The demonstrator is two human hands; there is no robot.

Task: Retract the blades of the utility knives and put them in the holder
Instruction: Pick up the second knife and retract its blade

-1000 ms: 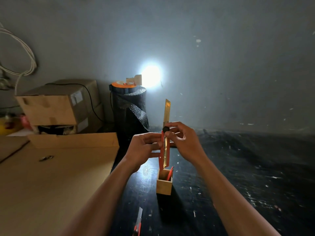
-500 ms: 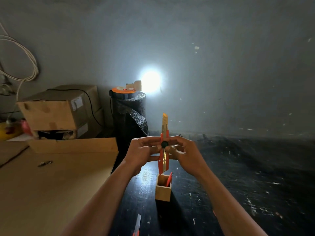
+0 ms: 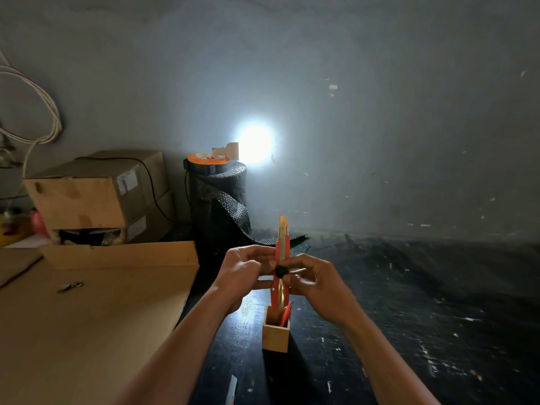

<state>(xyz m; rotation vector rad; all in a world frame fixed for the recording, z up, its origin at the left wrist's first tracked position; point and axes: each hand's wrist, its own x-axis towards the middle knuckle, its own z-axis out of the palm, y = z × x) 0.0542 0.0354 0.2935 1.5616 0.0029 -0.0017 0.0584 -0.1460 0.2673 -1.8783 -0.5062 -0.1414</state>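
Observation:
I hold a red utility knife (image 3: 282, 249) upright over a small wooden holder (image 3: 275, 336) on the dark table. My left hand (image 3: 244, 271) grips the knife's body from the left. My right hand (image 3: 314, 283) grips it from the right, thumb by the black slider knob (image 3: 281, 270). A short stub of blade (image 3: 283, 226) sticks out of the top. A second red knife (image 3: 286, 314) leans inside the holder. At the bottom edge lies another knife with its blade (image 3: 231, 388) out.
A cardboard sheet (image 3: 87, 317) covers the table's left side, with a small metal piece (image 3: 70, 287) on it. Behind stand stacked cardboard boxes (image 3: 96, 197), a black mesh roll (image 3: 217, 206) topped by an orange reel, and a bright lamp (image 3: 254, 144).
The blade has slid down into the handle, from long to a short stub. The slider knob and both hands moved lower, closer to the holder.

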